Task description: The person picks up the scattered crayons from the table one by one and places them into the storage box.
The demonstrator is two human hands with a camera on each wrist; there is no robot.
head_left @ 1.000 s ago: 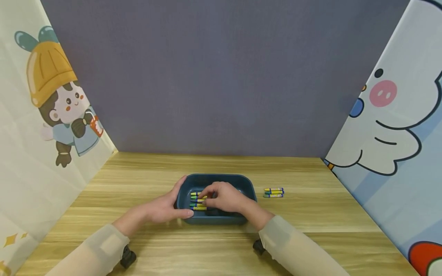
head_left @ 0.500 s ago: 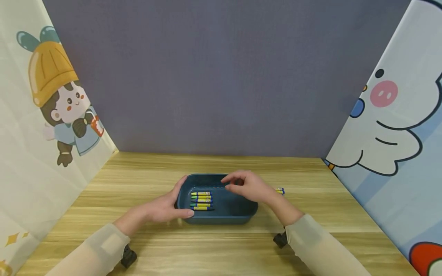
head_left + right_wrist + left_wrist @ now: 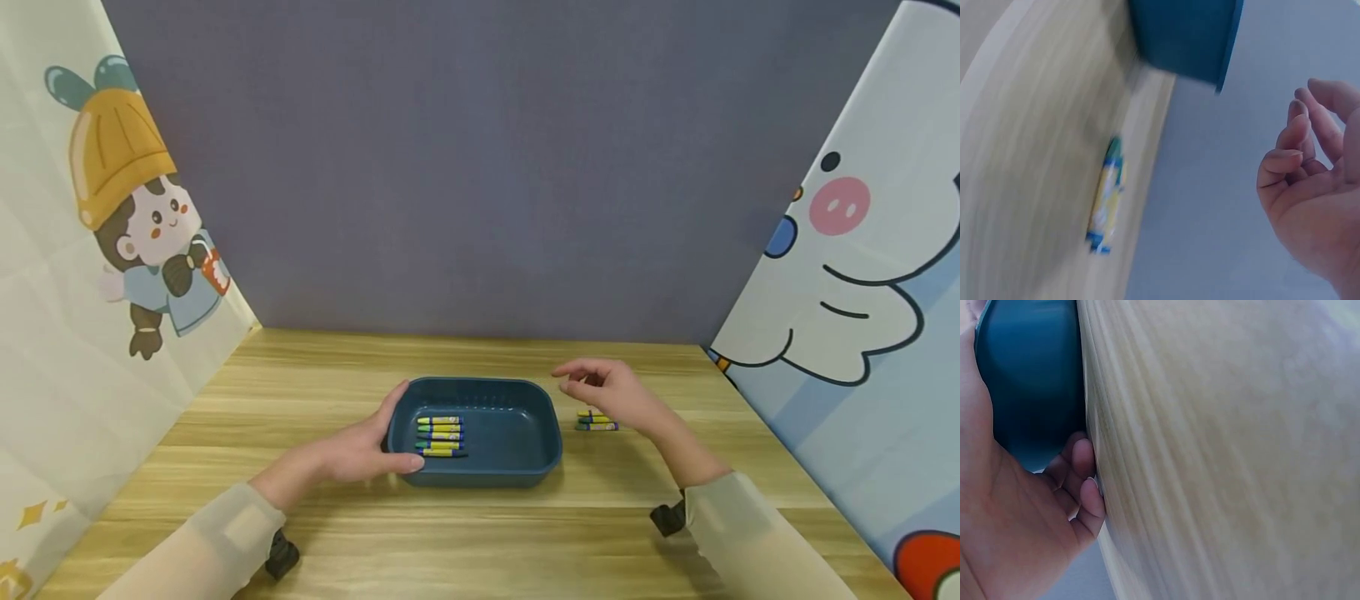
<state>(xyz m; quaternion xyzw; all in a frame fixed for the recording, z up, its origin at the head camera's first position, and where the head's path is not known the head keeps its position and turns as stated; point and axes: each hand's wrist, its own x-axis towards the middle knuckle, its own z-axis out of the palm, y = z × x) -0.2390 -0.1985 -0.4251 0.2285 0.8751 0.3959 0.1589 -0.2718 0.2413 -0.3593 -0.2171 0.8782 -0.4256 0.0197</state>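
A dark blue rectangular box stands on the table. Inside it, towards the left end, several yellow-wrapped crayons lie side by side in a column. My left hand holds the box's left end, thumb along the near rim and fingers at the far corner; the left wrist view shows the palm against the box wall. My right hand is in the air right of the box, fingers loosely bent around nothing. Just below it, a small group of crayons lies on the table, partly covered by the hand.
The wood-grain table extends around the box. Behind it rises a grey panel. Printed cloths hang at the left and right sides.
My right hand has come out of the box and moved right, over to the loose crayons. The column of crayons in the box is now uncovered. My left hand stays on the box.
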